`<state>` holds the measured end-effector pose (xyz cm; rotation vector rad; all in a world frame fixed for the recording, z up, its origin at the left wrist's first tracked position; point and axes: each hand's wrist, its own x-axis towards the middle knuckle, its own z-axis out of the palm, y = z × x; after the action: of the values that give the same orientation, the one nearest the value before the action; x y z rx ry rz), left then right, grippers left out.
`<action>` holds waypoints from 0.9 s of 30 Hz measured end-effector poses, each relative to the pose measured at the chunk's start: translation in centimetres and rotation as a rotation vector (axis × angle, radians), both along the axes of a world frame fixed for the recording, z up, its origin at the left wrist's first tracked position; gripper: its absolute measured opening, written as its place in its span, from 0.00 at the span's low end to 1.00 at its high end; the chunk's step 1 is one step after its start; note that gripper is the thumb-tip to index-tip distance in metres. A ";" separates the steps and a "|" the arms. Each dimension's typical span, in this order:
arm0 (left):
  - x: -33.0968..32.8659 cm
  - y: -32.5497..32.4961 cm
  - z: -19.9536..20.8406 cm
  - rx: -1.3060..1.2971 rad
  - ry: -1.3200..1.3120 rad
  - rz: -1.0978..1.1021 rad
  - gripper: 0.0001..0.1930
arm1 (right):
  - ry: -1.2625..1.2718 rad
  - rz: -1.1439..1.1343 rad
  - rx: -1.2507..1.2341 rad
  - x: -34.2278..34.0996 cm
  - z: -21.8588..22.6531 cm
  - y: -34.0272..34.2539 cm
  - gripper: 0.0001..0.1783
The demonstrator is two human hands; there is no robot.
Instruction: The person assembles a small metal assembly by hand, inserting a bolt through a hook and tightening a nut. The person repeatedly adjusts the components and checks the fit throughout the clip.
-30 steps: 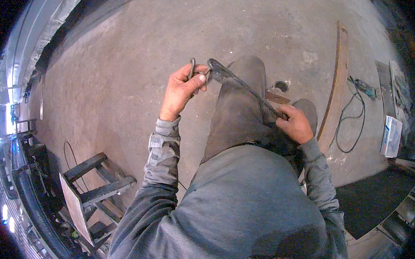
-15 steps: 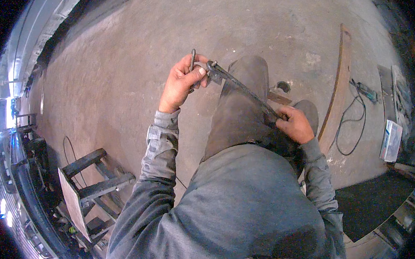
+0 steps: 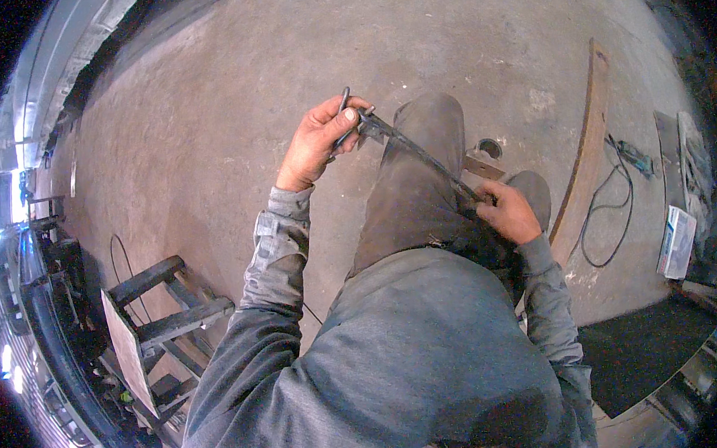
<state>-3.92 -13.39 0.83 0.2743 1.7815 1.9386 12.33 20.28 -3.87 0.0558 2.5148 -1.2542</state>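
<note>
A long dark metal bar [image 3: 425,156] with a bracket-like head slants across my raised legs; I cannot make out its exact kind. At its far end my left hand [image 3: 314,144] is closed around the head, thumb on top. A thin dark metal rod [image 3: 345,98] sticks up past the fingers of that hand; whether it is joined to the bar is hidden. My right hand [image 3: 507,212] grips the near end of the bar beside my right knee, fingers curled round it. Both grey sleeves are dirty.
On the concrete floor to the right lie a long curved rusty strip [image 3: 587,140], a corded power tool [image 3: 635,158] and a white-and-blue box [image 3: 676,243]. A short pipe piece [image 3: 489,148] sits beyond my knees. At left stands a metal frame stand [image 3: 179,317]; a black mat [image 3: 654,354] lies lower right.
My left hand has shifted slightly to the right, and the thin rod in it now leans more to the right. My right hand stays at the bar's near end.
</note>
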 end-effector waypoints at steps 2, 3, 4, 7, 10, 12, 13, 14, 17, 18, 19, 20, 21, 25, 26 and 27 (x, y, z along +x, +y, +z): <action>0.1 0.0 0.0 -0.021 0.013 -0.001 0.17 | -0.012 0.005 0.023 0.0 -0.4 0.1 0.16; 0.1 0.0 0.0 -0.032 0.020 -0.001 0.17 | -0.017 0.008 0.034 0.0 -0.6 0.2 0.16; 0.1 0.0 0.0 -0.033 0.021 -0.003 0.17 | -0.013 0.002 0.005 0.1 -0.8 0.2 0.16; 0.0 -0.1 -0.3 -0.040 0.036 -0.006 0.16 | 0.035 -0.018 -0.074 0.3 -1.6 0.6 0.14; 0.0 0.4 -0.3 -0.071 0.051 -0.010 0.16 | -0.001 -0.135 -0.324 0.1 -1.9 1.8 0.16; 0.2 0.2 0.4 -0.092 0.037 -0.019 0.16 | -0.213 -0.343 -0.719 -0.4 -1.0 2.7 0.18; 0.4 0.4 0.5 -0.097 0.042 0.008 0.16 | -0.240 -0.370 -0.906 -0.6 -0.4 3.0 0.19; 0.5 0.4 0.5 -0.085 0.046 -0.002 0.15 | -0.240 -0.401 -0.981 -0.5 0.5 3.0 0.19; 0.8 1.0 1.1 -0.059 0.072 0.034 0.14 | -0.225 -0.450 -1.134 -1.1 3.6 2.1 0.19; 0.8 1.2 1.3 -0.061 0.092 0.022 0.14 | -0.226 -0.455 -1.132 -1.3 3.9 2.0 0.20; 0.7 1.4 1.5 -0.063 0.111 0.012 0.14 | -0.228 -0.457 -1.129 -1.5 4.1 2.0 0.20; 0.7 1.5 1.7 -0.065 0.130 0.004 0.14 | -0.213 -0.468 -1.135 -1.6 4.4 2.0 0.20; 0.8 1.8 2.2 -0.067 0.132 -0.006 0.15 | -0.200 -0.475 -1.141 -1.7 4.4 1.9 0.19; 1.0 2.9 4.3 -0.080 0.155 -0.057 0.15 | -0.174 -0.449 -1.138 -2.6 4.9 2.0 0.17; 1.0 3.1 4.8 -0.085 0.165 -0.073 0.16 | -0.173 -0.438 -1.154 -2.9 5.1 2.0 0.16; 1.1 3.4 5.4 -0.091 0.175 -0.080 0.16 | -0.173 -0.428 -1.169 -3.3 5.3 2.1 0.16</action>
<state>-2.86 -9.95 6.19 0.4893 1.9321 1.8202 9.07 22.34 1.41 0.4017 1.3274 -2.5313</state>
